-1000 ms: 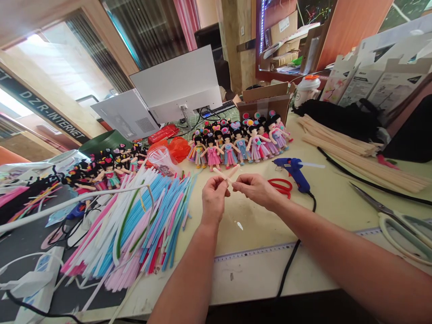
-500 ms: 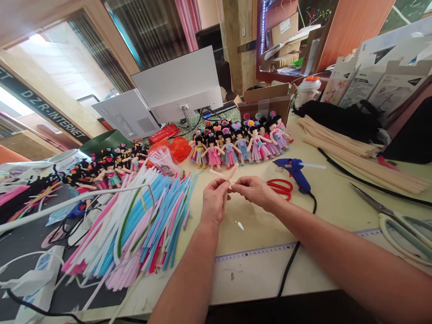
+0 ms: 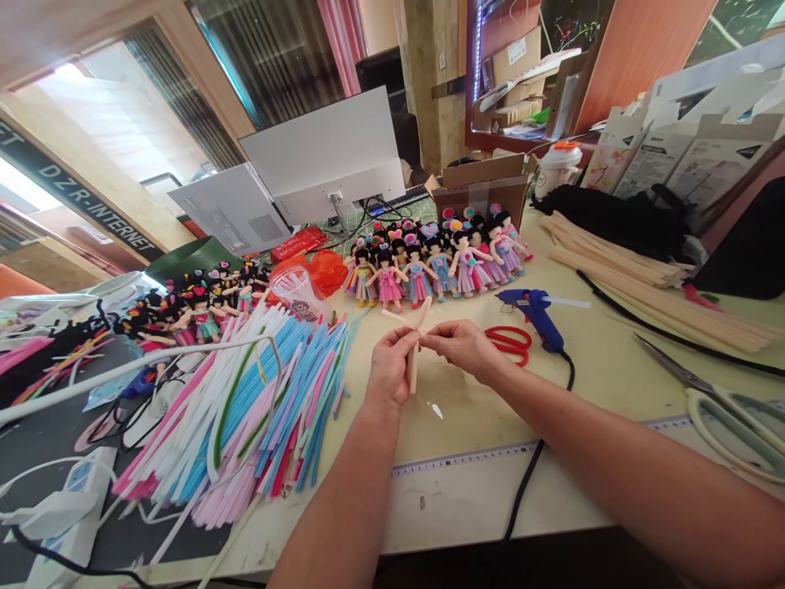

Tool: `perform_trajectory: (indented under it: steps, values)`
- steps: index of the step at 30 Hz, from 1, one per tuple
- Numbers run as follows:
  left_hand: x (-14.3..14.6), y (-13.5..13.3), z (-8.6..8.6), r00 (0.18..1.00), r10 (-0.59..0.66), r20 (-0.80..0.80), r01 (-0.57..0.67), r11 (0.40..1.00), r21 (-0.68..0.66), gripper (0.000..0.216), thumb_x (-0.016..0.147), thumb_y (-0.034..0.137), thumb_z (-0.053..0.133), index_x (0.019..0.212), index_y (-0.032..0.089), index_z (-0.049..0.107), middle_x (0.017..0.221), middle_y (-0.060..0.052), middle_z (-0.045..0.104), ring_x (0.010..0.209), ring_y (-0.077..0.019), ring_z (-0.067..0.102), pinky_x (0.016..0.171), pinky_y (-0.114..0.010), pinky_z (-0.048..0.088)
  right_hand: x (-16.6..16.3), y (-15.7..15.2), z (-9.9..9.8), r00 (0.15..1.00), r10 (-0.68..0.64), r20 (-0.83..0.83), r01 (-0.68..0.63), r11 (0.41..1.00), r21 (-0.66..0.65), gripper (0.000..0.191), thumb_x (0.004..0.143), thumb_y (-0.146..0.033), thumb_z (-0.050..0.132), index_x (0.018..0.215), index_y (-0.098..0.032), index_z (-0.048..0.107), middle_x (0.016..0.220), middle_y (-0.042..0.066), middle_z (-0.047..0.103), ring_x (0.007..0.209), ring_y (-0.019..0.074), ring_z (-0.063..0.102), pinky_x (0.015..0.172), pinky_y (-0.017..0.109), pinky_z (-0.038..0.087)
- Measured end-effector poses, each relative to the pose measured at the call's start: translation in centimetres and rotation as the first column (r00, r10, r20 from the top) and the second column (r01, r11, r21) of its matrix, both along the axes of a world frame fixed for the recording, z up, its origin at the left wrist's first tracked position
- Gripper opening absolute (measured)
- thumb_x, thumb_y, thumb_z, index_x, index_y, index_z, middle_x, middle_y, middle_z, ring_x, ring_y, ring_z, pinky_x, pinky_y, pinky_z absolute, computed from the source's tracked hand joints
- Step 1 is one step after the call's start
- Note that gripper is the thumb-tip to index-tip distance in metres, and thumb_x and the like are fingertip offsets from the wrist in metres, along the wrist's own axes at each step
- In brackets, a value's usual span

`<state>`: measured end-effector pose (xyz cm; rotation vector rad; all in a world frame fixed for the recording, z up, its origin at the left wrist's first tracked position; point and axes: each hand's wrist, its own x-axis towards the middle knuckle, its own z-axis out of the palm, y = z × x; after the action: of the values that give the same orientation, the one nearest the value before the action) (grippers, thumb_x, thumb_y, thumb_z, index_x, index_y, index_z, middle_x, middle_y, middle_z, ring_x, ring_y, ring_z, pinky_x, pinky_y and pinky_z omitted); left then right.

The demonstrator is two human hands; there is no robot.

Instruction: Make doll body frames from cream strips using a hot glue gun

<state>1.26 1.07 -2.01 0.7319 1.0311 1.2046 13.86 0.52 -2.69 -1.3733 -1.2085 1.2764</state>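
Note:
Between my hands is a small figure of beige pipe cleaners (image 3: 424, 310), with two ends spread upward in a V and a straight length hanging below. My left hand (image 3: 389, 361) is closed, pinching it near the middle. From the other side, the fingertips of my right hand (image 3: 459, 343) pinch at the same crossing; the exact grip is partly hidden. Right of my hands lie red-handled scissors (image 3: 509, 344) and a blue glue gun (image 3: 535, 315). Beyond my fingers stand several finished pipe-cleaner dolls (image 3: 415, 267) in colourful dresses.
A large heap of coloured pipe cleaners (image 3: 245, 409) covers the left side. Beige pipe cleaners (image 3: 668, 294) lie at the right, near big scissors (image 3: 717, 401). A ruler (image 3: 459, 458) runs along the front. The glue gun's cord (image 3: 527, 487) crosses the front edge. A monitor (image 3: 331, 151) stands behind.
The hanging beige length now shows below my fingers, where it was mostly hidden before. My fingers have shifted slightly at the crossing. Everything else stays put.

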Motion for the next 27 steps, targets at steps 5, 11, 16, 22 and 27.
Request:
perform_trajectory:
  steps: [5, 11, 16, 22, 27]
  values:
    - [-0.20, 0.08, -0.03, 1.000, -0.007, 0.007, 0.008, 0.999, -0.036, 0.026, 0.049, 0.023, 0.079, 0.066, 0.015, 0.061, 0.059, 0.003, 0.058, 0.054, -0.0074, 0.050, 0.055, -0.022, 0.039, -0.19, 0.05, -0.27, 0.992, -0.008, -0.123, 0.011, 1.000, 0.026, 0.027, 0.063, -0.040, 0.072, 0.077, -0.017, 0.071, 0.054, -0.004, 0.052, 0.045, 0.0065, 0.038, 0.042, 0.023, 0.028]
    - [-0.33, 0.07, 0.14, 0.999, -0.024, 0.021, 0.025, 0.999, -0.027, 0.025, 0.052, 0.024, 0.078, 0.067, 0.016, 0.060, 0.059, 0.002, 0.058, 0.051, -0.0071, 0.049, 0.050, -0.021, 0.036, -0.40, -0.12, -0.30, 0.940, 0.038, -0.339, -0.041, 0.999, -0.001, 0.030, 0.058, -0.037, 0.077, 0.080, -0.018, 0.068, 0.055, -0.005, 0.055, 0.043, 0.0063, 0.042, 0.044, 0.023, 0.032]
    - [-0.32, 0.06, 0.06, 0.999, -0.031, 0.026, 0.032, 0.999, -0.023, 0.026, 0.051, 0.025, 0.078, 0.067, 0.016, 0.058, 0.058, 0.003, 0.057, 0.050, -0.0071, 0.049, 0.050, -0.021, 0.037, -0.50, -0.49, -0.11, 0.854, 0.056, -0.517, -0.073, 0.997, -0.014, 0.032, 0.055, -0.038, 0.082, 0.071, -0.017, 0.063, 0.061, -0.003, 0.058, 0.051, 0.0071, 0.049, 0.049, 0.022, 0.035]
    - [-0.26, 0.04, -0.11, 0.998, -0.060, 0.016, 0.061, 0.998, -0.017, 0.024, 0.051, 0.025, 0.076, 0.065, 0.016, 0.060, 0.052, 0.004, 0.054, 0.050, -0.0069, 0.047, 0.049, -0.020, 0.035, -0.51, -0.42, -0.25, 0.862, -0.005, -0.508, -0.023, 0.999, -0.049, 0.037, 0.055, -0.043, 0.082, 0.067, -0.018, 0.058, 0.048, -0.007, 0.046, 0.043, 0.0049, 0.035, 0.043, 0.021, 0.021]
    - [-0.09, -0.04, -0.08, 0.999, -0.032, -0.017, 0.033, 0.998, 0.055, 0.020, 0.051, 0.025, 0.075, 0.063, 0.015, 0.063, 0.055, 0.003, 0.057, 0.052, -0.0077, 0.048, 0.052, -0.021, 0.035, -0.53, -0.31, -0.38, 0.881, -0.010, -0.474, 0.006, 1.000, -0.011, 0.036, 0.055, -0.044, 0.081, 0.067, -0.017, 0.059, 0.050, -0.007, 0.045, 0.044, 0.0051, 0.032, 0.043, 0.022, 0.019]
